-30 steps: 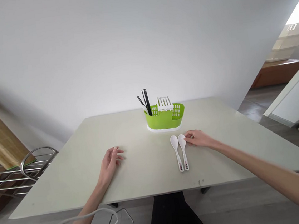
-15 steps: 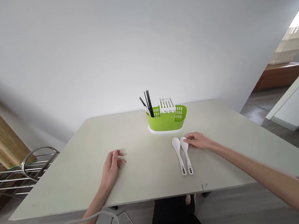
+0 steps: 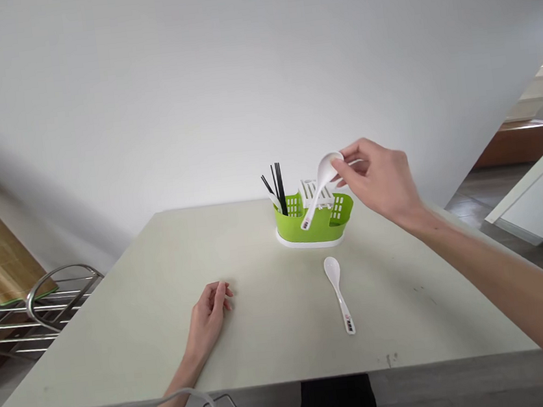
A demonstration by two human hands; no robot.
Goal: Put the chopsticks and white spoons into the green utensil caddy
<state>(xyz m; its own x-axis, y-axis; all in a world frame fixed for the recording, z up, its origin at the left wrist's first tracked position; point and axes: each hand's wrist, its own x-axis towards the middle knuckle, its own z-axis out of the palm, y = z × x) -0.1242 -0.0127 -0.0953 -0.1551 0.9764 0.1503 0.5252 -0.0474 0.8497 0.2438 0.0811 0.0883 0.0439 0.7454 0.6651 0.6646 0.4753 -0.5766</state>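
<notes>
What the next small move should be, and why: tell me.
Probably ease the held spoon toward the left end of the green basket, handle first: the right hand pinches it by the bowl, its handle slants downward, and black chopsticks and a white utensil already stand there.

You are in a plain room, perhaps a home; your table [image 3: 120, 338] stands against a pale wall [image 3: 192, 108]. A utensil basket [image 3: 290, 229] and metal rack [image 3: 61, 296] suggest it.

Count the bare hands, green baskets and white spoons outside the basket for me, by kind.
Hands: 2 (left hand, right hand)
Green basket: 1
White spoons outside it: 2 (held spoon, tabletop spoon)
Total: 5
</notes>
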